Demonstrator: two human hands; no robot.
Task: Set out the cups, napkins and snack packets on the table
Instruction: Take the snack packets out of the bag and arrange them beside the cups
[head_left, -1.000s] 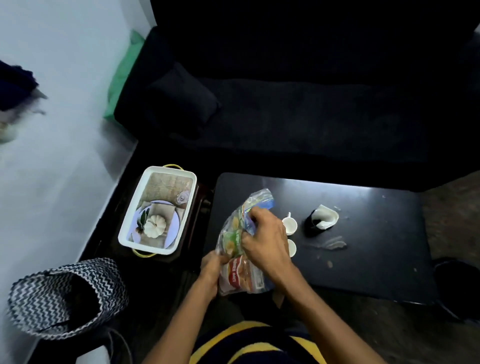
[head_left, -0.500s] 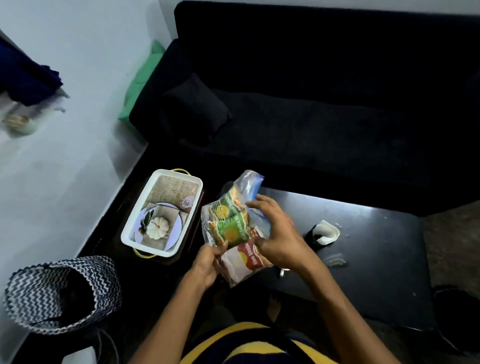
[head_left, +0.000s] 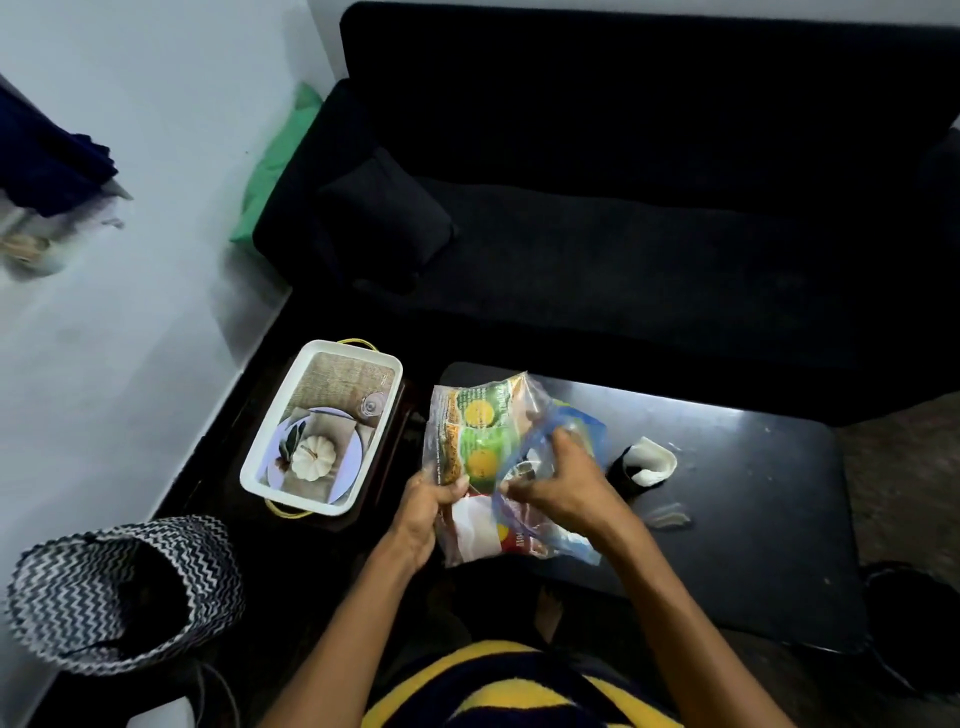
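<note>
A clear plastic bag (head_left: 470, 441) full of green, yellow and red snack packets is held above the near left part of the black table (head_left: 753, 499). My left hand (head_left: 428, 506) grips the bag's lower left side. My right hand (head_left: 561, 480) pinches its blue-edged opening on the right. A black cup with a white napkin (head_left: 649, 460) in it stands on the table just right of my right hand. The small white cups are hidden behind the bag and my hands.
A white tray (head_left: 322, 426) with a printed picture sits on a dark stand left of the table. A zigzag-patterned basket (head_left: 119, 587) stands on the floor at lower left. A black sofa (head_left: 623, 208) runs behind the table.
The bag has been lifted and turned so the green packets face up. My right hand has shifted from the bag's top to its blue-edged opening. The white cups are no longer in sight.
</note>
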